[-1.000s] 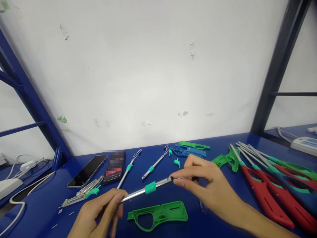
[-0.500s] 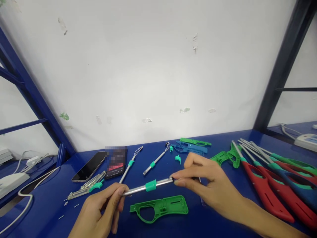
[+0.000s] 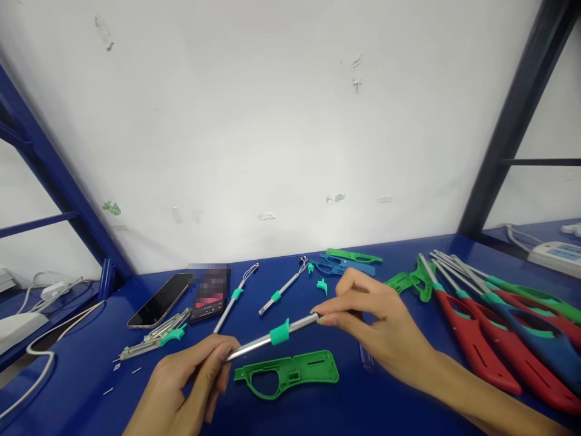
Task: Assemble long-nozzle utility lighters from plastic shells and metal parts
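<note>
Metal tube (image 3: 255, 347) with a teal collar (image 3: 279, 333): held in the air above the blue table (image 3: 390, 399), slanting up from left to right. Left hand (image 3: 188, 381) pinches the lower end between thumb and fingers. Right hand (image 3: 381, 324) pinches the upper end, thumb and forefinger tips together; whether a small part sits between those tips cannot be told, the fingers cover it.

Grip reading: one hand per end probably steadies the tube and leaves the collar uncovered, in plain sight. Left likely serves as the support, right as the finer grip.

Green half-shell (image 3: 313, 367) lies on the table just below the tube, hollow side up, so its inner ribs show; nearness to both hands presumably makes it easy to reach. Beyond the hands, two wired rods (image 3: 287, 287) lie apart from each other, wire ends away from the person, perhaps to avoid tangling. Small teal piece (image 3: 322, 284) rests near the right-hand one. Red-handled lighters (image 3: 481, 345) lie bunched at the right, seemingly set aside from the loose parts
</note>
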Demonstrator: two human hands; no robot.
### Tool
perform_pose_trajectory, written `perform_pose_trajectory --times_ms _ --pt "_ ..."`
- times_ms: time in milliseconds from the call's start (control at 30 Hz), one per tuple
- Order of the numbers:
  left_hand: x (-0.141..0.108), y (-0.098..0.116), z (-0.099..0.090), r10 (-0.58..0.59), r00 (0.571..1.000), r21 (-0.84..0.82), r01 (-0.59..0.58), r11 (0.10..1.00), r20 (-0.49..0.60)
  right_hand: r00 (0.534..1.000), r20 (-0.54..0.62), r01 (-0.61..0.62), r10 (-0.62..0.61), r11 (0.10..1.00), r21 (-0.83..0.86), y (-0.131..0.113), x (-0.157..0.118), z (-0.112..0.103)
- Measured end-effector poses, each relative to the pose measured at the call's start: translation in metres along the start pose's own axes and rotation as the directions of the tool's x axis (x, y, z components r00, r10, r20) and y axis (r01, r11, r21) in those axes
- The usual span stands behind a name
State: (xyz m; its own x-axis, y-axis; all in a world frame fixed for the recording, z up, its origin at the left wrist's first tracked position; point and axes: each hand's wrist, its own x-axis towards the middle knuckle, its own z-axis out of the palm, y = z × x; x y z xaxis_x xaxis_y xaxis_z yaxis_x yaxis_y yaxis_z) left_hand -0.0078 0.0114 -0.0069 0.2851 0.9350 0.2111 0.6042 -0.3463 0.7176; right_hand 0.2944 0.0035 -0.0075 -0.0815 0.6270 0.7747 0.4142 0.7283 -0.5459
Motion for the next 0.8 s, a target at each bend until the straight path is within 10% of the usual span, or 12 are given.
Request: perform_pose_trajectory --times_ms 367,800 --pt "0.006 -0.009 -0.001 -0.029 0.978 -0.078 0.046 0.996 0.209 0.984 0.142 -0.106 0.103 0.994 0.016 -0.006 0.001 -0.002" --pt "0.000 0.010 0.005 -0.216 0.966 -0.234 0.245 0.941 0.140 0.949 0.197 -0.272 0.245 0.954 0.127 -0.002 0.004 -0.003"
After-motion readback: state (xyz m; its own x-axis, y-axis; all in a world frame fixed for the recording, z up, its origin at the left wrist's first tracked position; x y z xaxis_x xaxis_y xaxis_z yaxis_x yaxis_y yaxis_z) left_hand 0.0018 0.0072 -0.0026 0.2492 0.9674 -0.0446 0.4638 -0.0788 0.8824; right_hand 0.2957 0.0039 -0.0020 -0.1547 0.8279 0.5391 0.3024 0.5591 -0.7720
